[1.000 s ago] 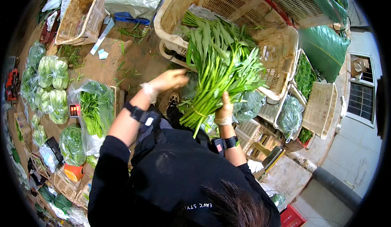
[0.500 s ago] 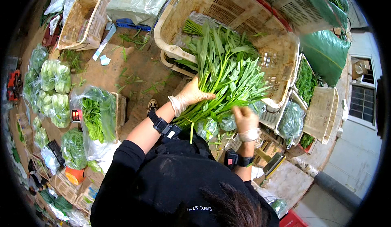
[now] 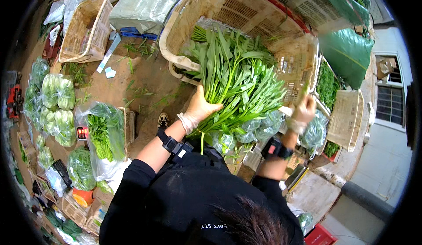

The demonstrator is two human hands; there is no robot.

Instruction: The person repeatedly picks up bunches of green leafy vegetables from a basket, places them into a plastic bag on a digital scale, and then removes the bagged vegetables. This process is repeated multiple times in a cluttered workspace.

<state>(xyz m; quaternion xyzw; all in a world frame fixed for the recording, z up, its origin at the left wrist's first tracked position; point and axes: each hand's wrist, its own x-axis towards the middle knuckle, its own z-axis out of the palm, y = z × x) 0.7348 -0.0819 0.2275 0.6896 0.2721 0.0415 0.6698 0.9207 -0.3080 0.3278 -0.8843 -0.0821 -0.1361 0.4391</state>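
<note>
A leafy bunch is being gripped by the left hand, a blurred green scrap by the right hand.

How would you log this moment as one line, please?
Left hand: gripping leafy green bunch | Right hand: off the bunch, apparently with blurred green piece | Pale crate: more green stems inside

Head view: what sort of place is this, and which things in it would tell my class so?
Probably a vegetable packing or wholesale area, judging by the leafy greens in the left hand, the slotted plastic crate in front, and the bagged pale-green vegetables off to the left.
</note>
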